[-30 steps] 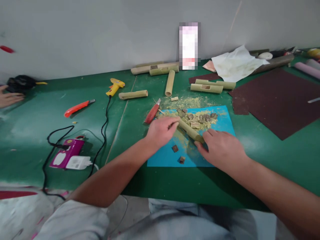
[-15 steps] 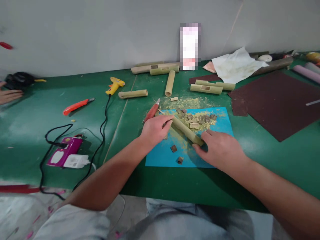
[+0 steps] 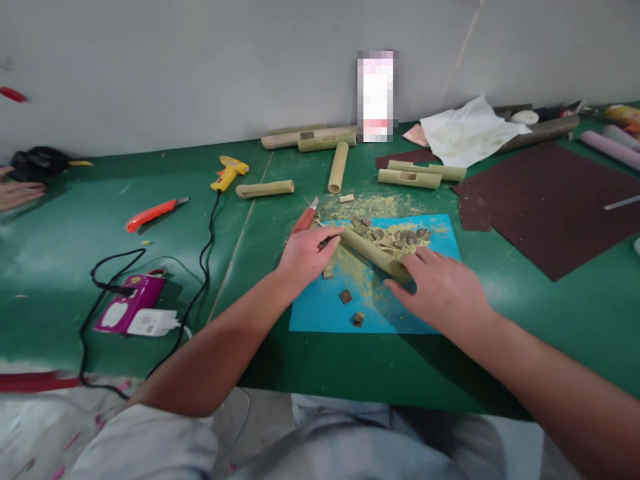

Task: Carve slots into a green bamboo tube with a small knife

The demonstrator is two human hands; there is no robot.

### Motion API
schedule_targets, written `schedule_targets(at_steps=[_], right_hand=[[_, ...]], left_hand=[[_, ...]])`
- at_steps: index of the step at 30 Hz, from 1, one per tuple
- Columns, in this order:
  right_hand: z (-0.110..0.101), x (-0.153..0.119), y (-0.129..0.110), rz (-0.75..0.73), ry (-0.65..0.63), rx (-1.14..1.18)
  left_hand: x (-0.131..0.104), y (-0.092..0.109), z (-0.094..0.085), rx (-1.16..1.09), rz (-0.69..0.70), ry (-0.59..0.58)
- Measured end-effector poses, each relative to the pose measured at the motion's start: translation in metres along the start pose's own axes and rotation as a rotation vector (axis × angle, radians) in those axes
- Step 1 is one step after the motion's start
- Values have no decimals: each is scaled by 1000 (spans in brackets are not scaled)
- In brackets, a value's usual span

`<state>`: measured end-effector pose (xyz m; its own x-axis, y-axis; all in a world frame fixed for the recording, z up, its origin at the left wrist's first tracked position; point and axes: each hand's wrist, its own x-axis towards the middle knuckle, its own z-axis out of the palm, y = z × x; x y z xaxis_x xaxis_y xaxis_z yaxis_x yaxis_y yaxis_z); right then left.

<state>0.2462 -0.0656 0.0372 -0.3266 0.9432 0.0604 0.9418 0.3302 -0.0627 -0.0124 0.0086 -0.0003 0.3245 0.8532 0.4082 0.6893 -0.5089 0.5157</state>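
Observation:
A pale green bamboo tube (image 3: 373, 252) lies slantwise on a blue mat (image 3: 320, 310) on the green table. My right hand (image 3: 440, 290) grips the tube's near end. My left hand (image 3: 305, 253) is closed at the tube's far end, its thumb against the tube. A small dark piece shows between its fingers, and I cannot make out what it is. Sawdust and several small brown chips (image 3: 395, 237) are heaped beside the tube. Two dark chips (image 3: 345, 296) lie loose on the mat. A red-handled knife (image 3: 305, 220) rests just beyond my left hand.
Several cut bamboo tubes (image 3: 339, 167) lie farther back. A yellow glue gun (image 3: 227, 172), an orange utility knife (image 3: 155, 215) and a purple box (image 3: 133, 312) with a black cord sit left. Brown sandpaper (image 3: 550, 200) and a white cloth (image 3: 465, 133) are right. Another person's hand (image 3: 17, 193) rests far left.
My left hand has slid leftward off the tube's far end, baring more of the tube. My right hand has stayed on the near end.

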Motion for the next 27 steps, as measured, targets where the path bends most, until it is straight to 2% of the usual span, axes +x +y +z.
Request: schedule_targets(at_steps=[4, 10, 16, 21, 27], right_hand=[[4, 3, 3, -25, 9, 0], [1, 0, 10, -4, 103, -77], [5, -1, 15, -56, 166, -94], [14, 4, 15, -161, 192, 21], [19, 7, 16, -206, 206, 32]], left_hand=[[1, -1, -1, 25, 18, 11], [0, 6, -4, -32, -46, 136], [-1, 9, -2, -64, -76, 73], [-2, 10, 1, -53, -61, 66], [-2, 12, 0, -71, -67, 74]])
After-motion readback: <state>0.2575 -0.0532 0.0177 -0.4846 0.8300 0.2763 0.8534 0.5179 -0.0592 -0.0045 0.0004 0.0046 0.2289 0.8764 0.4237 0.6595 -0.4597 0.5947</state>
